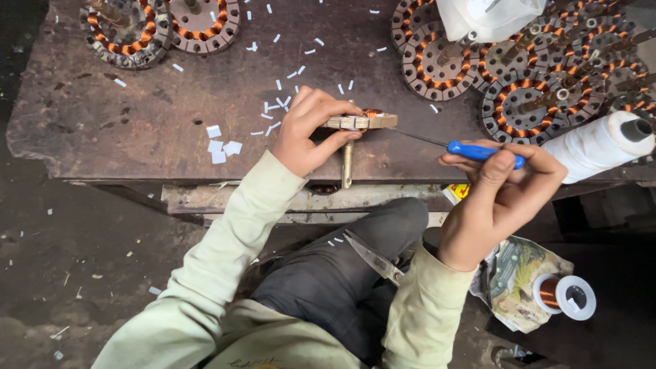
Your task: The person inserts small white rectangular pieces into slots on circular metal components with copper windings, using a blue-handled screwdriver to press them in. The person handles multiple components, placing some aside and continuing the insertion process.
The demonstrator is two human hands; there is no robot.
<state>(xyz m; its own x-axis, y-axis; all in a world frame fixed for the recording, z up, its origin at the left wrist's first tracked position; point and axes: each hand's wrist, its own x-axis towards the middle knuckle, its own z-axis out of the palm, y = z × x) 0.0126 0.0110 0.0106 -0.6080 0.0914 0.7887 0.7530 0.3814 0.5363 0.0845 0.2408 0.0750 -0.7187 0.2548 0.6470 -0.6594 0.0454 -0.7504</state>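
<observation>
My left hand grips a round stator core, seen edge-on with a brass shaft hanging below it, at the front edge of the dark metal table. My right hand holds a blue-handled tool whose thin metal blade points left toward the core. Scissors lie on my lap.
Several copper-wound stators pile at the table's back right, two more at the back left. A white thread spool lies at right. White paper slips litter the table. A copper wire spool sits on a cloth bag below.
</observation>
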